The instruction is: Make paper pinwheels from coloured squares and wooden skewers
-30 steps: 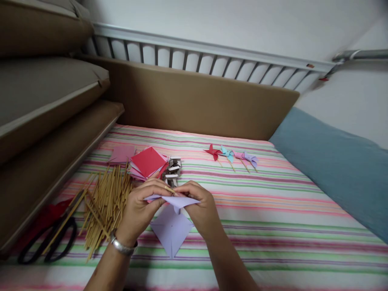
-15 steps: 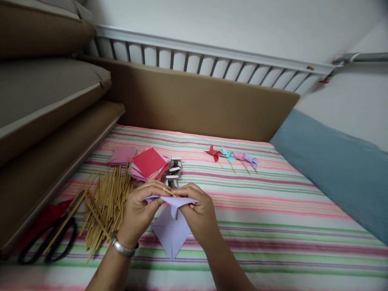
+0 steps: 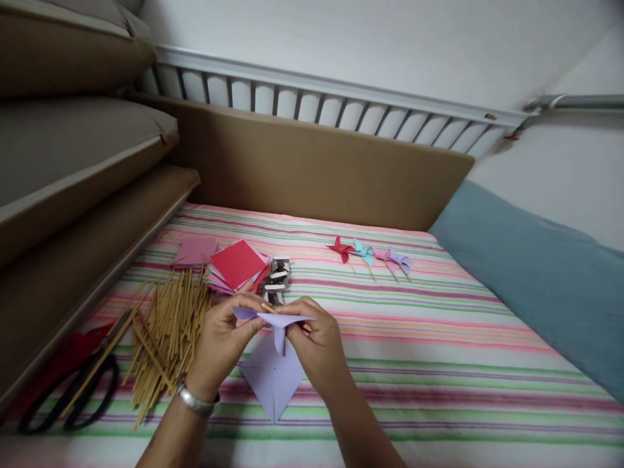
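Observation:
Between both hands is a lilac paper pinwheel [image 3: 279,321] with its blades curled, one hanging down at the middle. My left hand [image 3: 219,341] pinches its left side, thumb below and fingers above. On the other side, my right hand [image 3: 316,348] is closed on the paper with thumb and fingers. A short length of thin wooden stick [image 3: 268,308] shows at the pinwheel's far side by my left fingertips; the rest is hidden. Under the hands, a lilac paper square [image 3: 273,383] with slits towards its centre lies on the striped cloth [image 3: 439,403].
A heap of wooden sticks [image 3: 170,338] lies left, beside black-handled scissors [image 3: 92,393] and something red. Beyond are red and pink paper squares [image 3: 238,263] and metal clips [image 3: 277,279]. Several finished pinwheels [image 3: 363,250] lie at the back. Brown cushions [image 3: 88,227] rise on the left.
The hands stay in nearly the same place, still gripping the pinwheel. Its left blade shows a little more and the middle flap hangs slightly straighter. The whole view has shifted slightly.

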`<action>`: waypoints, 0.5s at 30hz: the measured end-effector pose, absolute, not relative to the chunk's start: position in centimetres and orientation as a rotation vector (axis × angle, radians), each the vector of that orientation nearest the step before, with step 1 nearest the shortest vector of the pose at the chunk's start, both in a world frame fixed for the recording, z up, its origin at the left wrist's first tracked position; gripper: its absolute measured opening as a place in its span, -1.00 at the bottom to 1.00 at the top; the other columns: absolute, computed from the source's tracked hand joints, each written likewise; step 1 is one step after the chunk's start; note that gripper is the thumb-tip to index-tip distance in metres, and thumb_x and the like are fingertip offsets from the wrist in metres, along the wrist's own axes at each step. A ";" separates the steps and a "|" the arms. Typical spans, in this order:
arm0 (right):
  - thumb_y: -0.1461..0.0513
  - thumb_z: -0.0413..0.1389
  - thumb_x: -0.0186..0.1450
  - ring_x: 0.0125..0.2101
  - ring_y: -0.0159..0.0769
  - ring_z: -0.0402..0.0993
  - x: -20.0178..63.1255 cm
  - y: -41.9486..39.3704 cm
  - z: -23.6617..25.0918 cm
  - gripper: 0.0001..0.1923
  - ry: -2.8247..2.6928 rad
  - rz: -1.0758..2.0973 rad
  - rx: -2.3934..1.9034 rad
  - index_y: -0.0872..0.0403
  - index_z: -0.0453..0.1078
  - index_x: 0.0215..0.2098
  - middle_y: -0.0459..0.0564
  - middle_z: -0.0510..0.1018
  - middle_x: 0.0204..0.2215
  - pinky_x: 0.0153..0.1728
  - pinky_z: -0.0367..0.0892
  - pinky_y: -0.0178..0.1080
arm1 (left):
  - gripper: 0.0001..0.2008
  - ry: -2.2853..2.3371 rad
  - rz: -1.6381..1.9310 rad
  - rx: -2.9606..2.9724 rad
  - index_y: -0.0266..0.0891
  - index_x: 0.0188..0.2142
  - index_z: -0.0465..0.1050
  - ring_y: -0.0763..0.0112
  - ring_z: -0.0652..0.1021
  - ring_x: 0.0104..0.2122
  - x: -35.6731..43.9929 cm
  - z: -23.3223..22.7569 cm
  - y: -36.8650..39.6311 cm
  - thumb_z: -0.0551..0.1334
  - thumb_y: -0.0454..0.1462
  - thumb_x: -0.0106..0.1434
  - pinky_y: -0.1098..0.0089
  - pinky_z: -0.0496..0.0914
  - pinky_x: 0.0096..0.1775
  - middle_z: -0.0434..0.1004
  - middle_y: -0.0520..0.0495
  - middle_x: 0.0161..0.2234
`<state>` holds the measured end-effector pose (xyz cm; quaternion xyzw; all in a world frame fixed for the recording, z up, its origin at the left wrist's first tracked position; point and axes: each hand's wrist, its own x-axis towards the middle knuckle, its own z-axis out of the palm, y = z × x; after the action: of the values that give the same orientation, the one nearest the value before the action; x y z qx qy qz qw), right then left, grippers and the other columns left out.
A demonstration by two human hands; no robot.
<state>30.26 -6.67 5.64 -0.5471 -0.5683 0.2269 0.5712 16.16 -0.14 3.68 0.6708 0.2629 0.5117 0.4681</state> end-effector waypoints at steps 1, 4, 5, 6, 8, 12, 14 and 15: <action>0.40 0.07 0.13 -0.43 -0.38 0.40 30.2 -6.7 5.6 -0.76 -1.330 0.524 -1.279 0.01 0.52 -0.36 -0.09 0.47 -0.48 -0.42 0.27 -0.35 | -0.94 0.654 1.244 1.635 -0.23 -0.45 0.45 0.32 0.56 -0.36 16.2 3.6 -0.1 0.31 -0.29 0.07 0.23 0.43 -0.15 0.57 -0.05 -0.42; 0.40 0.06 0.13 -0.42 -0.38 0.41 30.0 -6.6 5.6 -0.75 -1.331 0.505 -1.274 0.00 0.52 -0.35 -0.08 0.49 -0.47 -0.40 0.29 -0.34 | -0.93 0.673 1.242 1.626 -0.24 -0.45 0.45 0.32 0.56 -0.36 16.0 3.4 0.0 0.30 -0.29 0.07 0.32 0.47 -0.27 0.56 -0.05 -0.42; 0.40 0.05 0.13 -0.41 -0.38 0.41 29.9 -6.6 5.5 -0.74 -1.331 0.501 -1.277 0.00 0.52 -0.35 -0.08 0.49 -0.46 -0.39 0.30 -0.34 | -0.93 0.675 1.249 1.631 -0.24 -0.45 0.45 0.32 0.56 -0.35 16.0 3.3 0.1 0.31 -0.30 0.06 0.35 0.48 -0.29 0.57 -0.05 -0.42; 0.40 0.05 0.13 -0.41 -0.38 0.42 29.9 -6.6 5.5 -0.74 -1.328 0.496 -1.281 0.00 0.52 -0.35 -0.08 0.50 -0.46 -0.38 0.30 -0.34 | -0.93 0.674 1.257 1.634 -0.23 -0.45 0.46 0.33 0.56 -0.36 15.9 3.1 0.2 0.31 -0.30 0.05 0.37 0.48 -0.30 0.57 -0.04 -0.41; 0.39 0.05 0.13 -0.41 -0.38 0.42 29.8 -6.6 5.4 -0.74 -1.315 0.490 -1.292 0.01 0.52 -0.34 -0.08 0.50 -0.46 -0.38 0.31 -0.35 | -0.93 0.661 1.273 1.638 -0.21 -0.44 0.47 0.35 0.57 -0.36 15.8 2.8 0.4 0.32 -0.31 0.04 0.42 0.48 -0.30 0.58 -0.02 -0.40; 0.42 0.04 0.11 -0.41 -0.37 0.42 29.6 -6.7 5.5 -0.70 -1.308 0.477 -1.305 -0.02 0.53 -0.34 -0.10 0.49 -0.46 -0.38 0.31 -0.34 | -0.93 0.659 1.274 1.637 -0.14 -0.42 0.48 0.39 0.58 -0.36 15.7 2.7 0.6 0.32 -0.30 0.04 0.48 0.49 -0.30 0.59 0.09 -0.40; 0.43 0.03 0.11 -0.39 -0.35 0.42 29.5 -6.9 5.6 -0.67 -1.318 0.478 -1.307 -0.03 0.52 -0.32 -0.11 0.49 -0.45 -0.35 0.32 -0.33 | -0.94 0.676 1.262 1.637 -0.11 -0.44 0.48 0.42 0.58 -0.38 15.8 3.1 0.5 0.32 -0.28 0.04 0.51 0.49 -0.32 0.59 0.15 -0.40; 0.44 0.02 0.11 -0.38 -0.34 0.42 29.4 -7.0 5.7 -0.65 -1.326 0.479 -1.308 -0.03 0.52 -0.31 -0.10 0.50 -0.44 -0.34 0.32 -0.32 | -0.95 0.687 1.252 1.637 -0.10 -0.45 0.48 0.43 0.58 -0.39 15.9 3.5 0.4 0.32 -0.27 0.04 0.53 0.49 -0.32 0.59 0.18 -0.41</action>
<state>29.41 -6.98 5.72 -0.5577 -0.5656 0.2043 0.5721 15.92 0.42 3.47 0.6667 0.2798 0.5101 0.4658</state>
